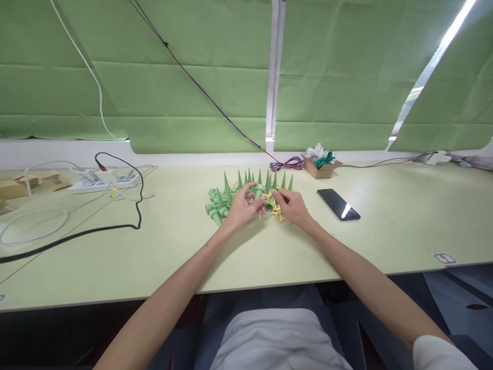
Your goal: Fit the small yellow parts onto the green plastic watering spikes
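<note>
My left hand [245, 204] holds a green plastic piece [260, 190] between thumb and fingers, with its wide ribbed end up. Close by on the right, my right hand [291, 205] has its fingertips pinched together beside a small yellow bit, too small to make out clearly. Small yellow pieces [278, 211] lie in a pile under and between the hands. Several green cone spikes [290, 182] stand upright in a row behind the hands. More green spikes [215, 214] lie heaped to the left of my left hand.
A black phone [338, 204] lies right of my right hand. Behind it sits a small cardboard box [322, 169] with plastic and green material, beside coiled wires [287, 164]. At the left are a power strip [103, 183], cables and cardboard pieces [14, 188].
</note>
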A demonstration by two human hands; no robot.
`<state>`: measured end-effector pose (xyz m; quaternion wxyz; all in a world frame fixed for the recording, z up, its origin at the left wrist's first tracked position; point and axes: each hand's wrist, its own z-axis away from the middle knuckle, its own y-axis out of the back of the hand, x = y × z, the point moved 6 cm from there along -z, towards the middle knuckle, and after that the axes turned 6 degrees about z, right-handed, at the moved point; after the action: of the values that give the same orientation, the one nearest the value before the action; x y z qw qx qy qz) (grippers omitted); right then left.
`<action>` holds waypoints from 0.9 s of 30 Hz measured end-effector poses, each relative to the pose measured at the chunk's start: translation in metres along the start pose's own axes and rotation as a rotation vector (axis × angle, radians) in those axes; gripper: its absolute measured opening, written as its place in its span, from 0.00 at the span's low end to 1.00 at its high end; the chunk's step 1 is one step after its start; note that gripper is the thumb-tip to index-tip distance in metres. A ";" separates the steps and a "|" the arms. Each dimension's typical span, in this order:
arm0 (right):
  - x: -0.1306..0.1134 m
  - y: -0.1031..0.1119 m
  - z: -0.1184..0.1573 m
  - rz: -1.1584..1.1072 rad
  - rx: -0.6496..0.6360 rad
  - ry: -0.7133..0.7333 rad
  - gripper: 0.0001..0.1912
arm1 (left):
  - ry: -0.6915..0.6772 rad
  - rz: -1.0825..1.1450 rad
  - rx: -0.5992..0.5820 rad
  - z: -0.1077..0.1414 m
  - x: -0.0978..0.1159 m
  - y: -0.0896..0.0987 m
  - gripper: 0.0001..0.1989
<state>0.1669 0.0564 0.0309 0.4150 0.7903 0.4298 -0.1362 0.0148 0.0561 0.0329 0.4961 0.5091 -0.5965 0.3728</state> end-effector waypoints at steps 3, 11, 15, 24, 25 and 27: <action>0.000 0.001 0.000 -0.003 0.017 -0.019 0.26 | -0.066 -0.129 0.062 0.000 0.003 0.005 0.24; 0.004 0.006 -0.001 -0.005 0.074 -0.044 0.24 | -0.141 -0.527 0.101 0.001 0.003 0.008 0.14; 0.006 0.006 -0.001 0.009 0.080 -0.050 0.22 | -0.124 -0.633 0.094 0.001 0.000 0.007 0.12; 0.014 0.006 -0.002 0.053 0.087 -0.092 0.20 | -0.196 -0.812 -0.027 -0.001 -0.009 0.001 0.15; 0.014 0.006 -0.002 0.057 0.093 -0.091 0.20 | -0.206 -0.821 -0.041 -0.001 -0.010 0.000 0.16; 0.015 0.007 -0.002 0.067 0.094 -0.090 0.20 | -0.229 -0.853 -0.060 -0.002 -0.012 0.000 0.17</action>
<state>0.1810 0.0645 0.0275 0.4005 0.8161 0.3770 -0.1774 0.0152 0.0609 0.0221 0.5508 0.7330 -0.3949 0.0585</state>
